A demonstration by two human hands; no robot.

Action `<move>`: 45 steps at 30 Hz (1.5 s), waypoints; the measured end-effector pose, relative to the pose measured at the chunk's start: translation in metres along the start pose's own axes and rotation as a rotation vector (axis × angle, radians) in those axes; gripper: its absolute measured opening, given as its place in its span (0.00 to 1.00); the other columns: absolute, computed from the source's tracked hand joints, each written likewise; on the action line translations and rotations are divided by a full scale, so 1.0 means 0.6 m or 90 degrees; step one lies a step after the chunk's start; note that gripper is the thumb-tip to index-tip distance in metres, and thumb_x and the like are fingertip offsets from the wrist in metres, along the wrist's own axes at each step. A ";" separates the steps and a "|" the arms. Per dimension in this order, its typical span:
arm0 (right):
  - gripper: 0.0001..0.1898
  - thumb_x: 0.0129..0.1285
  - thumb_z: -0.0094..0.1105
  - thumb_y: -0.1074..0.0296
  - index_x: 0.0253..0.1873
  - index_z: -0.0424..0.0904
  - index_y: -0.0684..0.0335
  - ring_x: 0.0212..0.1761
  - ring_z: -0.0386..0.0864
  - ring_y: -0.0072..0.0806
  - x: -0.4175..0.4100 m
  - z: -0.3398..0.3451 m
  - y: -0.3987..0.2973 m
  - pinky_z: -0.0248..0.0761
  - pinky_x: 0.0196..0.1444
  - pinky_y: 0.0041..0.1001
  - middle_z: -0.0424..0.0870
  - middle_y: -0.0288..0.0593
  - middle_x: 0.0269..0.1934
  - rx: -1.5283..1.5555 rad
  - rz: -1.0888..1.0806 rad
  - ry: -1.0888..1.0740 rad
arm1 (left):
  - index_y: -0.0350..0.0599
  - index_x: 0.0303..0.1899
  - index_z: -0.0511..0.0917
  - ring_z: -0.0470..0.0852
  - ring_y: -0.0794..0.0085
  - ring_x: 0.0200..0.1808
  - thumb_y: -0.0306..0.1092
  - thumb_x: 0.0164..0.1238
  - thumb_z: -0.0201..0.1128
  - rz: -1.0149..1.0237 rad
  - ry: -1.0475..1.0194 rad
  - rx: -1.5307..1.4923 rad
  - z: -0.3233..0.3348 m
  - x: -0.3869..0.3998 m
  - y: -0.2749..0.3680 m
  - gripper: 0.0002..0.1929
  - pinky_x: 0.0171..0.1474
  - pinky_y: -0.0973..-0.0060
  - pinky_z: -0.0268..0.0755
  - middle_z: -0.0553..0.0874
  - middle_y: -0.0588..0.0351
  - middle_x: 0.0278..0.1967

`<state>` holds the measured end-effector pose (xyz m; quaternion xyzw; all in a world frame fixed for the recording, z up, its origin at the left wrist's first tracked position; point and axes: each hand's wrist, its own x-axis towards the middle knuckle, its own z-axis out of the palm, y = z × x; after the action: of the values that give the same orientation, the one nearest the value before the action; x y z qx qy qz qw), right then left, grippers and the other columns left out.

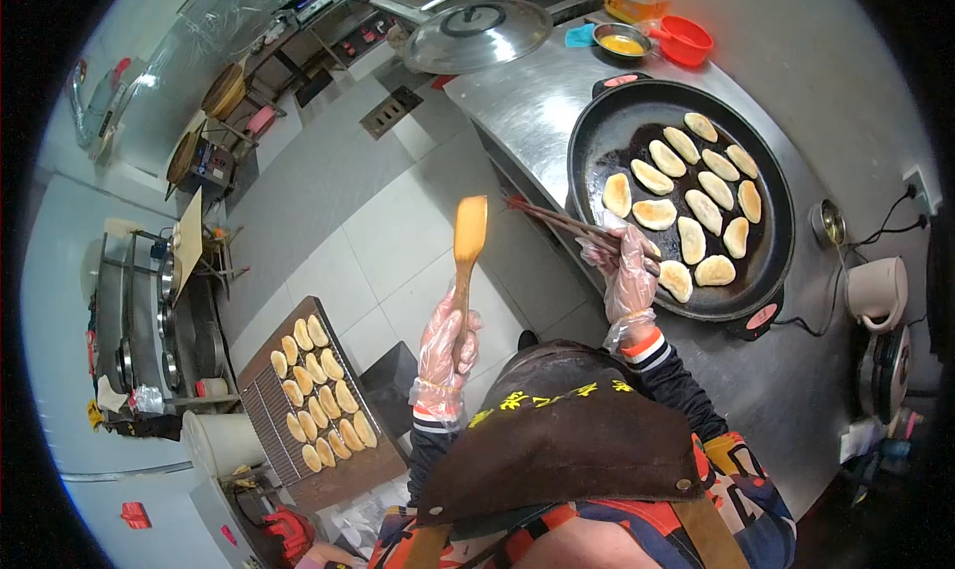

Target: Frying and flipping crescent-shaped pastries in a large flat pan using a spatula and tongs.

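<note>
My left hand (445,345), in a clear plastic glove, grips the handle of a wooden spatula (470,229), its blade pointing up over the floor. My right hand (629,282), gloved too, holds long chopsticks (559,222) at the left rim of a large black electric pan (780,218). Their reddish ends point left, away from the pan. In the pan lie several oval filled flatbreads (704,212), pale with browned patches. At the lower left, more golden flatbreads (328,403) lie in rows on a wire rack (272,423) over a brown board.
The pan stands on a steel counter (776,405). Beyond it are a bowl of yellow liquid (621,44), a red strainer or dipper (685,41) and a big metal lid (481,35). At right are a small metal cup (828,222), cables and a beige pitcher (877,293).
</note>
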<state>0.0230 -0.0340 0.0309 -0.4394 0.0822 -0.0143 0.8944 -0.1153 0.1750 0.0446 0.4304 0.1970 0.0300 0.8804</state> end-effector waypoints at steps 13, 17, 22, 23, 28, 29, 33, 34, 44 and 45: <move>0.14 0.69 0.49 0.60 0.41 0.74 0.68 0.30 0.81 0.27 0.010 0.018 0.013 0.78 0.34 0.25 0.80 0.46 0.34 0.000 0.054 -0.019 | 0.43 0.65 0.59 0.67 0.85 0.14 0.35 0.69 0.52 -0.027 -0.027 -0.061 -0.006 0.000 0.009 0.25 0.12 0.90 0.57 0.77 0.56 0.30; 0.15 0.69 0.49 0.59 0.42 0.73 0.68 0.34 0.80 0.27 0.013 0.018 0.011 0.78 0.36 0.25 0.79 0.46 0.36 0.039 0.005 -0.016 | 0.43 0.64 0.59 0.66 0.85 0.13 0.34 0.69 0.52 -0.024 -0.010 -0.062 -0.009 0.000 0.007 0.24 0.12 0.90 0.57 0.77 0.56 0.30; 0.15 0.69 0.48 0.59 0.43 0.72 0.68 0.33 0.80 0.27 0.017 0.021 0.014 0.78 0.36 0.24 0.79 0.46 0.36 0.052 0.064 -0.029 | 0.45 0.64 0.60 0.66 0.85 0.13 0.34 0.69 0.52 -0.040 -0.026 -0.114 -0.012 0.001 0.004 0.24 0.12 0.90 0.56 0.76 0.57 0.30; 0.15 0.69 0.49 0.59 0.43 0.72 0.68 0.32 0.81 0.28 0.019 0.017 0.020 0.79 0.36 0.25 0.79 0.47 0.36 0.032 0.056 -0.030 | 0.45 0.64 0.60 0.65 0.85 0.13 0.34 0.69 0.52 -0.052 -0.036 -0.135 -0.012 0.002 0.004 0.24 0.11 0.89 0.56 0.77 0.57 0.30; 0.14 0.69 0.50 0.60 0.43 0.72 0.69 0.32 0.81 0.30 0.019 0.005 0.022 0.79 0.35 0.26 0.79 0.47 0.36 0.022 0.069 -0.027 | 0.46 0.65 0.60 0.65 0.86 0.13 0.35 0.69 0.53 -0.058 -0.074 -0.159 -0.012 -0.003 0.009 0.24 0.11 0.89 0.56 0.77 0.57 0.30; 0.14 0.69 0.50 0.60 0.43 0.72 0.69 0.32 0.81 0.30 0.019 0.005 0.022 0.79 0.35 0.26 0.79 0.47 0.36 0.022 0.071 -0.028 | 0.46 0.65 0.59 0.65 0.86 0.13 0.35 0.69 0.53 -0.060 -0.066 -0.161 -0.015 -0.002 0.008 0.25 0.11 0.90 0.56 0.77 0.57 0.31; 0.15 0.69 0.49 0.59 0.42 0.72 0.68 0.34 0.80 0.30 0.018 0.019 0.004 0.79 0.36 0.26 0.78 0.46 0.37 0.113 0.055 -0.029 | 0.45 0.66 0.58 0.64 0.86 0.12 0.34 0.69 0.51 -0.076 -0.049 -0.182 -0.016 -0.002 0.005 0.25 0.10 0.90 0.55 0.76 0.58 0.30; 0.15 0.69 0.49 0.58 0.42 0.71 0.67 0.35 0.80 0.30 0.017 0.023 0.000 0.78 0.36 0.25 0.78 0.46 0.37 0.135 0.058 -0.048 | 0.45 0.66 0.58 0.64 0.86 0.12 0.34 0.69 0.51 -0.077 -0.049 -0.182 -0.018 -0.002 0.004 0.25 0.10 0.90 0.55 0.76 0.58 0.30; 0.15 0.69 0.49 0.59 0.42 0.72 0.68 0.31 0.81 0.31 0.006 0.012 0.027 0.80 0.36 0.24 0.80 0.47 0.34 0.065 0.124 -0.055 | 0.44 0.69 0.44 0.60 0.85 0.12 0.31 0.74 0.39 -0.100 -0.218 -0.376 -0.023 0.007 -0.003 0.25 0.09 0.88 0.57 0.72 0.53 0.30; 0.15 0.69 0.49 0.58 0.42 0.72 0.68 0.32 0.81 0.31 0.006 0.016 0.017 0.79 0.36 0.24 0.79 0.47 0.35 0.086 0.116 -0.052 | 0.43 0.69 0.44 0.60 0.85 0.12 0.31 0.74 0.39 -0.103 -0.210 -0.395 -0.025 0.008 -0.003 0.25 0.09 0.88 0.56 0.72 0.53 0.30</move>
<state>0.0279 -0.0206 0.0283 -0.3691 0.0844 0.0797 0.9221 -0.1166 0.1863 0.0333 0.1248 0.0677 -0.0514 0.9885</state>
